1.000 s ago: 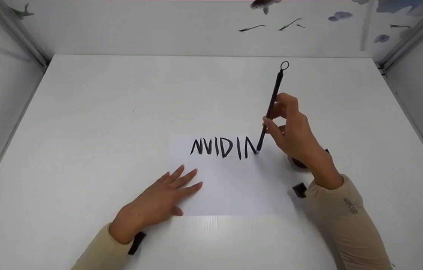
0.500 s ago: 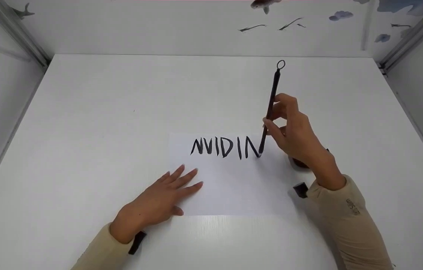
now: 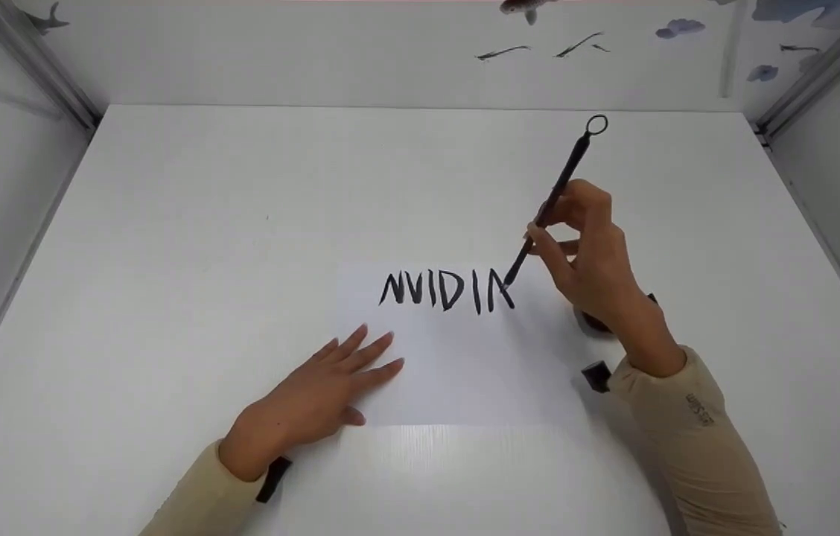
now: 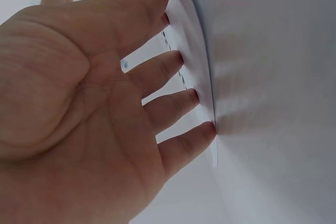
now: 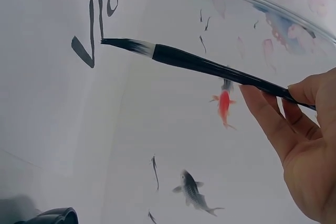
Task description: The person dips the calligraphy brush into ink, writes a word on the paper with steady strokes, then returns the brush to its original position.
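A sheet of white paper (image 3: 457,372) lies on the table with "NVIDI" and a further letter of two slanted strokes in black ink (image 3: 446,290). My left hand (image 3: 312,398) rests on the paper's left side with fingers spread and straight; in the left wrist view the fingertips (image 4: 191,95) touch the sheet. My right hand (image 3: 587,257) pinches a black ink brush (image 3: 565,175) between thumb and fingers, its handle leaning to the right. The brush's dark bristles (image 5: 126,44) point at the last letter; whether the tip touches the paper I cannot tell.
A dark round container (image 3: 593,321) stands partly hidden behind my right wrist; its rim (image 5: 55,216) shows in the right wrist view. White walls with painted fish (image 3: 526,9) rise behind the table (image 3: 167,246). Small black devices (image 3: 596,376) sit at both wrists.
The brush drew the last letter's right stroke downward, then moved up and left to that stroke's middle. Its handle now leans further right. My left hand stays in place.
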Demonstrator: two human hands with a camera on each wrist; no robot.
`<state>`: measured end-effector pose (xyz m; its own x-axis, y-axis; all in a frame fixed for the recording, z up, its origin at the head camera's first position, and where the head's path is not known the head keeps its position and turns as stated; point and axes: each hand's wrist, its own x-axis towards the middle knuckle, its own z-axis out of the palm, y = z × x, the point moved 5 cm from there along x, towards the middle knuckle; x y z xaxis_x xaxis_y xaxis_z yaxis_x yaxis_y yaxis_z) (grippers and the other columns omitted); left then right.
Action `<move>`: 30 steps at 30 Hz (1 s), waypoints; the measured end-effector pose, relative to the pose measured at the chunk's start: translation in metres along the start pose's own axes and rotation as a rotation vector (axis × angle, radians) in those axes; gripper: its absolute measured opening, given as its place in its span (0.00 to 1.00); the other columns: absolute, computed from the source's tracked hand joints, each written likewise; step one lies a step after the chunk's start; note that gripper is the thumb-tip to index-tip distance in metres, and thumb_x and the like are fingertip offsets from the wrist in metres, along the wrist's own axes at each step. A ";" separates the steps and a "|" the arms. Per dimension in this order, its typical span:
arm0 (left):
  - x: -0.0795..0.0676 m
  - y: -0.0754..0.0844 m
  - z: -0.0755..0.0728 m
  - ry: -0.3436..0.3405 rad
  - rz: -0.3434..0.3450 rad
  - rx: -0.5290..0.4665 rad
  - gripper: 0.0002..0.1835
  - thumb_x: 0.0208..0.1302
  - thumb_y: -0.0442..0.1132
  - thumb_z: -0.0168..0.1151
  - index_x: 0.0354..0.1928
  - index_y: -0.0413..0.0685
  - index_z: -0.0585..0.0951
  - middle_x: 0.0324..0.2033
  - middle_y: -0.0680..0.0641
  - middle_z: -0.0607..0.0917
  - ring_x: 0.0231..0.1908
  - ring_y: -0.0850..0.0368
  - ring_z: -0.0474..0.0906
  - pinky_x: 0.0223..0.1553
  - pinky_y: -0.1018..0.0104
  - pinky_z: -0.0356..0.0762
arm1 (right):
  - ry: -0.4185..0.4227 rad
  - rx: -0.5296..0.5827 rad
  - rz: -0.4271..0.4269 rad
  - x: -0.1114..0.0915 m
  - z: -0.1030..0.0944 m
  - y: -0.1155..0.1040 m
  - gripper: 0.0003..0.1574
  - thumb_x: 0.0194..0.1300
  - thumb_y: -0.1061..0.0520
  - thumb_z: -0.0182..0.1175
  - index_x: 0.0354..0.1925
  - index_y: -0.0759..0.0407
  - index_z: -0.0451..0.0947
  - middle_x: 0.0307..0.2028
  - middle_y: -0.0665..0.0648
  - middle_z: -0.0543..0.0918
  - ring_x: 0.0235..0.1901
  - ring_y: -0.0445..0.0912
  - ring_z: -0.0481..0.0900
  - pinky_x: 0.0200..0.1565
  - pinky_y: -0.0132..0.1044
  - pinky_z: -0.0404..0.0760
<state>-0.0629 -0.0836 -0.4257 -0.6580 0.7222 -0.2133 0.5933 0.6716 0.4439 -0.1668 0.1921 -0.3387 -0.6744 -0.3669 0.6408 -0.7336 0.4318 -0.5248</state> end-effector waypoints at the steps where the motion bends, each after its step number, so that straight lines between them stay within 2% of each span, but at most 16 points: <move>1: 0.000 0.000 0.000 0.000 0.001 0.001 0.40 0.55 0.38 0.70 0.71 0.50 0.65 0.73 0.44 0.55 0.71 0.41 0.44 0.66 0.43 0.51 | 0.005 0.000 -0.005 0.000 0.001 0.000 0.33 0.61 0.74 0.58 0.58 0.66 0.52 0.37 0.62 0.77 0.35 0.48 0.83 0.33 0.27 0.82; 21: -0.001 -0.001 0.001 -0.007 -0.008 -0.007 0.40 0.56 0.39 0.69 0.71 0.52 0.64 0.73 0.45 0.53 0.72 0.42 0.42 0.67 0.44 0.49 | 0.021 0.035 0.019 -0.001 0.009 0.009 0.33 0.62 0.73 0.58 0.59 0.67 0.52 0.38 0.64 0.77 0.35 0.48 0.83 0.31 0.29 0.82; 30: -0.001 0.000 0.000 0.010 0.005 -0.013 0.40 0.55 0.37 0.70 0.70 0.50 0.65 0.72 0.44 0.55 0.71 0.41 0.45 0.67 0.44 0.51 | 0.021 0.045 0.031 -0.003 0.008 0.016 0.33 0.63 0.73 0.57 0.59 0.67 0.52 0.38 0.63 0.78 0.34 0.48 0.83 0.30 0.29 0.82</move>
<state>-0.0619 -0.0845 -0.4252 -0.6595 0.7240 -0.2022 0.5906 0.6654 0.4565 -0.1772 0.1930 -0.3534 -0.6954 -0.3367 0.6349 -0.7156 0.4048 -0.5692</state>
